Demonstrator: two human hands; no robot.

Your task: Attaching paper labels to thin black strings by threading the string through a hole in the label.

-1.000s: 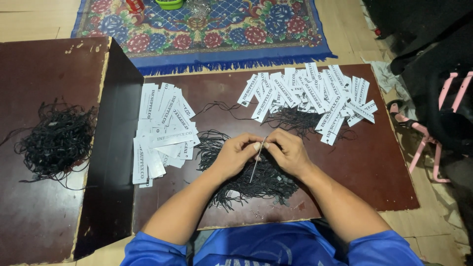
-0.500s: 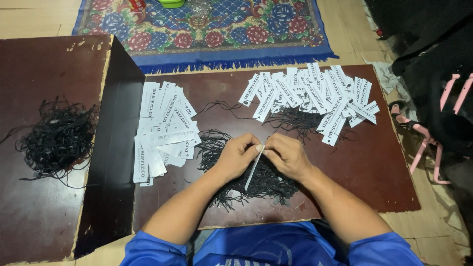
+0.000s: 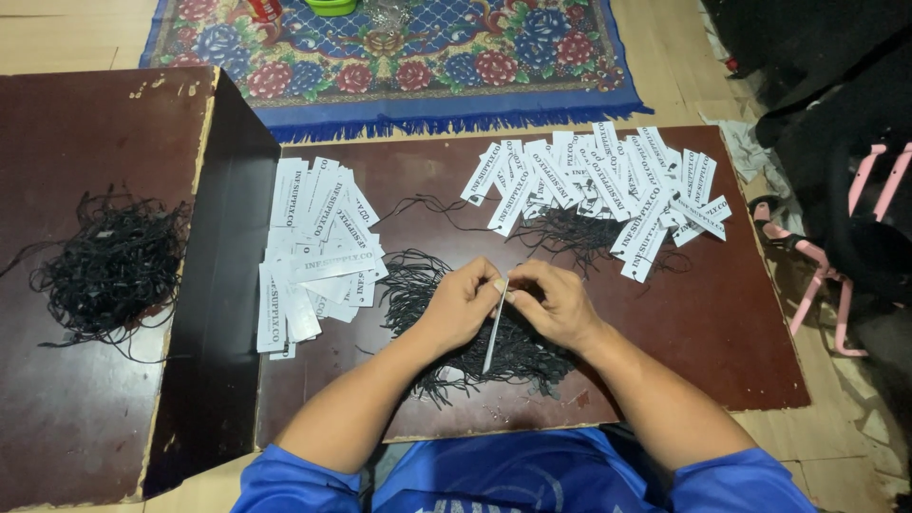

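Grip: left hand (image 3: 463, 306) and right hand (image 3: 556, 302) both pinch the top end of one white paper tag (image 3: 494, 326), fingertips meeting over the pile of black string loops (image 3: 475, 323) on the table (image 3: 722, 323). Tag seen edge-on; long axis runs near-vertical in the head view, free end pointing down toward the person, slightly left. Whether a string is already through the tag cannot be told. Risk, as judged: thin tag could bend or slip from the pinch; loose loops beneath could snag and drag others up.
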